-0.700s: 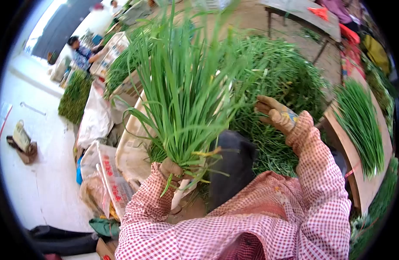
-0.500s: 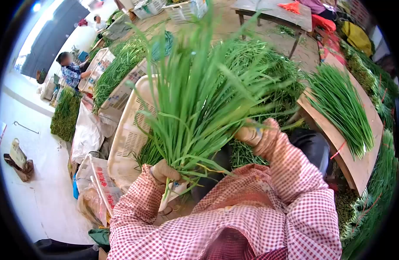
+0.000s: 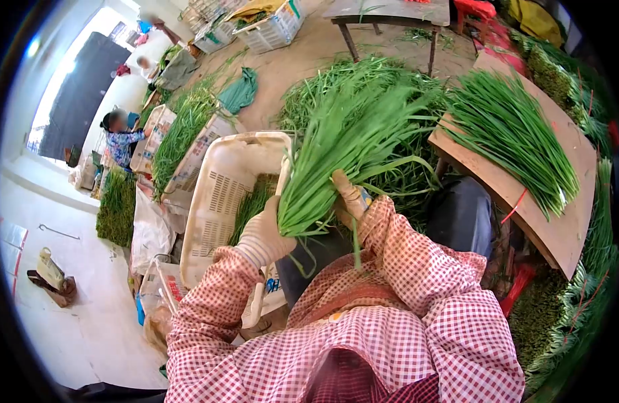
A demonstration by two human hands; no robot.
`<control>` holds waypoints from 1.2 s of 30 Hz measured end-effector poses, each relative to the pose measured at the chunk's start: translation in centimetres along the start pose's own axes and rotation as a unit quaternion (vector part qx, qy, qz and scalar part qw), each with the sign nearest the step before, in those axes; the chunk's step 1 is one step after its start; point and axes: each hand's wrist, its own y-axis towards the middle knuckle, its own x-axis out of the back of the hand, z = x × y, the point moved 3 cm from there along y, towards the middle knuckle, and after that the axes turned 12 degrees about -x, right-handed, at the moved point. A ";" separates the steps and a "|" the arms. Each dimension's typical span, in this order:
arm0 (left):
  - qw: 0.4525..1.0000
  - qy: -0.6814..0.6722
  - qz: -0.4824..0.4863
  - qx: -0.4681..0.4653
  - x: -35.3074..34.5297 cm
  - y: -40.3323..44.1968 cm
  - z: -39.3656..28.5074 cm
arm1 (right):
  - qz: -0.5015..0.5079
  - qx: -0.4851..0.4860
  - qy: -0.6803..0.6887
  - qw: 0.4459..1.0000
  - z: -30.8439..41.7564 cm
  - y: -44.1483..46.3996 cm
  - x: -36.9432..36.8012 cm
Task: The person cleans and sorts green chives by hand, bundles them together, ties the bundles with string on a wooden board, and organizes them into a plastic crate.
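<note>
My left hand [image 3: 263, 234], in a pale knitted glove, is wrapped round the lower end of a bunch of garlic chives [image 3: 349, 151]. The leaves fan up and to the right, slightly blurred at the tips. My gloved right hand [image 3: 351, 196] is closed at the bunch's lower right side, its thumb up and its other fingers partly hidden. A loose leaf hangs below it. Left of the bunch stands a cream plastic crate [image 3: 212, 201] with more chives [image 3: 254, 201] inside. Behind the bunch lies a large heap of loose green leaves [image 3: 309, 101].
On my right, a brown board [image 3: 450, 138] bears a neat pile of chives [image 3: 517, 134]. Tied bundles [image 3: 551, 336] line the far right. A low table [image 3: 390, 12] stands ahead, a green cloth [image 3: 240, 91] on the floor. Another person [image 3: 121, 141] sits by crates at the left.
The bunch has tipped from upright toward the right, and its leaves lie closer together. My left hand has risen, and my right hand has moved inward against the bunch. The view has shifted slightly.
</note>
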 end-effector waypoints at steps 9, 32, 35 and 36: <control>0.983 0.151 0.099 -0.017 2.7 -1.8 -3.7 | -0.001 0.105 0.073 0.992 2.8 -1.7 3.4; 0.986 0.114 0.108 -0.053 1.4 2.5 -5.4 | 0.116 0.149 0.105 0.976 15.5 -5.1 3.5; 0.987 0.068 -0.023 -0.145 -0.8 4.2 -4.2 | -0.031 0.132 0.011 0.991 18.9 -6.3 -0.3; 0.988 0.062 -0.027 -0.141 -0.6 4.7 -4.4 | -0.125 0.125 -0.034 0.984 19.5 -6.1 -0.8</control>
